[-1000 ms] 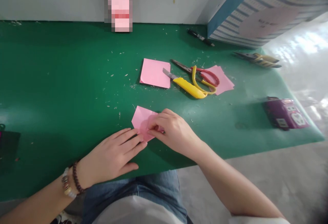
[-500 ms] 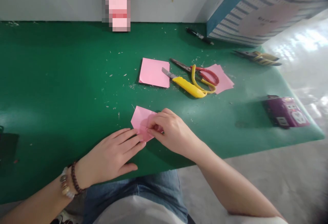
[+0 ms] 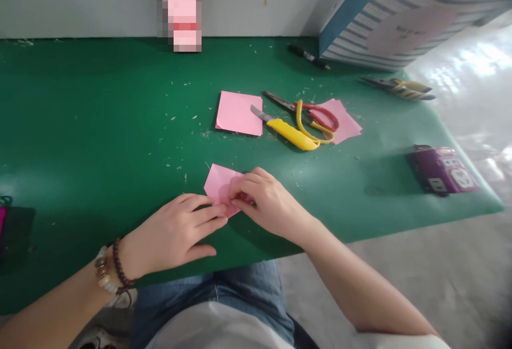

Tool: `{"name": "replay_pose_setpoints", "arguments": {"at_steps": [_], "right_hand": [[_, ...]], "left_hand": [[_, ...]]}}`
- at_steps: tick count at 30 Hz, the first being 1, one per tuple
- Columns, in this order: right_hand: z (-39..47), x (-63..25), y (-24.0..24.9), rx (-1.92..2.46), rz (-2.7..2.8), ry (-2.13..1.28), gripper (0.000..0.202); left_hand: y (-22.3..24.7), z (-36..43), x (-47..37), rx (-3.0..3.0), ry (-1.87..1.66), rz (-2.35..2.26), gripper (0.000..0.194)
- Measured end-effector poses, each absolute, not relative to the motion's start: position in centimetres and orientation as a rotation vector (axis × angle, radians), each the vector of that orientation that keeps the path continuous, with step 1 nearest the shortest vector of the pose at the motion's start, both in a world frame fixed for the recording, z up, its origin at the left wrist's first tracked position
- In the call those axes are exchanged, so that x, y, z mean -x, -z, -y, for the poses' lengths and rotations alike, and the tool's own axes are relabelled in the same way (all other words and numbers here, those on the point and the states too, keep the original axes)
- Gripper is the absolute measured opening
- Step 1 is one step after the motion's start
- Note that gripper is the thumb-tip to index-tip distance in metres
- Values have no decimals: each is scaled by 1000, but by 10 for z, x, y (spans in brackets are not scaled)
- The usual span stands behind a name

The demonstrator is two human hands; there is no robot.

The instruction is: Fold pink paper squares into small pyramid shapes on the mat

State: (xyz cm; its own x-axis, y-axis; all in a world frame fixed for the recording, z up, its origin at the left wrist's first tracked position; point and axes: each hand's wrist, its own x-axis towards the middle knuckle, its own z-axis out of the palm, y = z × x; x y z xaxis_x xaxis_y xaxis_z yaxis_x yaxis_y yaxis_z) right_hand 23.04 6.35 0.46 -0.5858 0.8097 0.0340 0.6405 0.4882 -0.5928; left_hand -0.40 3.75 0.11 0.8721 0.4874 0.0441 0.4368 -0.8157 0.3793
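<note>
A small folded sheet of pink paper (image 3: 221,181) lies on the green table, partly covered by both hands. My left hand (image 3: 188,227) rests flat with fingers spread, its fingertips on the paper's lower left edge. The fingers of my right hand (image 3: 266,200) are pinched on the paper's right side and hide that corner. Beyond them lies a stack of square pink paper (image 3: 236,112). The blade tip of a yellow-handled knife (image 3: 294,135) overlaps the stack's right edge. Beside it are scissors (image 3: 286,102) with red and yellow handles, resting partly on more pink sheets (image 3: 346,122).
A pen (image 3: 308,56) lies near the striped box (image 3: 372,29) at the back right. Pliers (image 3: 400,88) and a purple box (image 3: 448,170) stand towards the right edge. A blurred pink item (image 3: 184,8) is at the back wall. Small scraps dot the green table (image 3: 100,125).
My left hand's fingers have shifted slightly on the paper and the gaps between them have changed. My right hand keeps its pinch. The whole view has shifted a little.
</note>
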Motion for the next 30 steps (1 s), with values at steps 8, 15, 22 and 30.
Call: {"name": "replay_pose_setpoints", "arguments": {"at_steps": [8, 15, 22, 30], "right_hand": [[-61, -235, -1, 1186, 2463, -742, 10], [-63, -236, 1, 1155, 2507, -714, 7], [-46, -240, 7, 1144, 2603, -192, 15], [-22, -220, 14, 1037, 2589, 24, 20]], "left_hand": [[0, -41, 7, -2650, -184, -668, 47], [1, -43, 8, -2633, -192, -655, 46], [-1, -44, 7, -2640, -188, -646, 48], [-1, -38, 7, -2620, -270, -809, 60]]}}
